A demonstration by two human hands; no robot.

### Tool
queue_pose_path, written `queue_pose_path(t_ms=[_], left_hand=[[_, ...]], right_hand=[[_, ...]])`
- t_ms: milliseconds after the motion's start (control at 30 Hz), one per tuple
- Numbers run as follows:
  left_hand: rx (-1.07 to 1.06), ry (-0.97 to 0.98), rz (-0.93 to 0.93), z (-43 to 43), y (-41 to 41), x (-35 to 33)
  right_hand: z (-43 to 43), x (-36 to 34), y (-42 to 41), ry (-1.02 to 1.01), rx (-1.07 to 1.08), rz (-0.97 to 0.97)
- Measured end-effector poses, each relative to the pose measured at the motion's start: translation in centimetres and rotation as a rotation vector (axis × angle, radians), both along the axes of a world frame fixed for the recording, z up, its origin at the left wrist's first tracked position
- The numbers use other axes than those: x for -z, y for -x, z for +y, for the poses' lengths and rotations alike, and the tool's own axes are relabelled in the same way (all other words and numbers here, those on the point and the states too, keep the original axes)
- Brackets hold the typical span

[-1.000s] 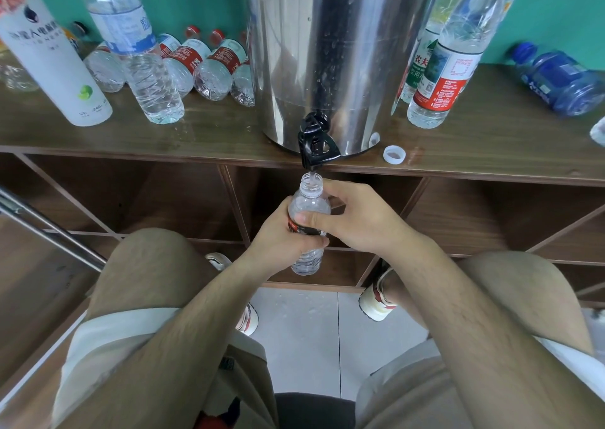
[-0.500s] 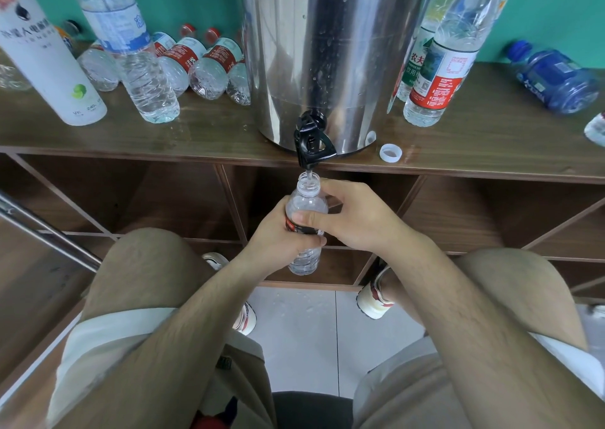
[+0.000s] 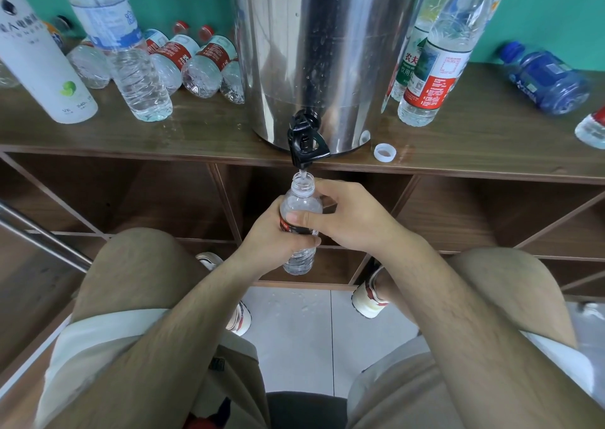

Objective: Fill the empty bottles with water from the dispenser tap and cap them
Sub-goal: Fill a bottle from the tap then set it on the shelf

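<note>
wooden shelf (image 3: 491, 153) bore the steel dispenser (image 3: 320, 52); under its black tap (image 3: 306, 143), left hand (image 3: 271, 235) and right hand (image 3: 347, 219) wrapped curled fingers round the uncapped bottle (image 3: 301, 199).

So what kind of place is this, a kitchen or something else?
Probably a makeshift water-refill corner indoors, not a proper kitchen, though I can't be sure. A steel water dispenser stands on a wooden cubby shelf against a teal wall, many plastic bottles crowd around it, and the floor is tiled.

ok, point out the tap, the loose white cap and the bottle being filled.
tap (image 3: 306, 143), head view, black spout body
white cap (image 3: 385, 151), head view, open inside
bottle (image 3: 301, 202), head view, clear shoulder
</note>
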State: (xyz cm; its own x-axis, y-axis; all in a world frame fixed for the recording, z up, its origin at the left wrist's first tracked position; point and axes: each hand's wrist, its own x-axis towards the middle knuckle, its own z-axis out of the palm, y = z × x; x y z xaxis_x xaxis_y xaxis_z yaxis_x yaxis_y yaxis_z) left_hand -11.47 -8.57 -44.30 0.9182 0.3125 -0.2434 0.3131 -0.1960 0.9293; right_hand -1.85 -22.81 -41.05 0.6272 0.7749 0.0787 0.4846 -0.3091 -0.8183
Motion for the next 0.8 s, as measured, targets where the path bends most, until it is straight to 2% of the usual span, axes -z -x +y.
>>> queue_pose_path(t_ms=[800], left_hand=[[0.0,0.003,-0.002,-0.01,0.06,-0.04]], right_hand=[[0.07,0.05,0.07,0.001,0.008,0.02]])
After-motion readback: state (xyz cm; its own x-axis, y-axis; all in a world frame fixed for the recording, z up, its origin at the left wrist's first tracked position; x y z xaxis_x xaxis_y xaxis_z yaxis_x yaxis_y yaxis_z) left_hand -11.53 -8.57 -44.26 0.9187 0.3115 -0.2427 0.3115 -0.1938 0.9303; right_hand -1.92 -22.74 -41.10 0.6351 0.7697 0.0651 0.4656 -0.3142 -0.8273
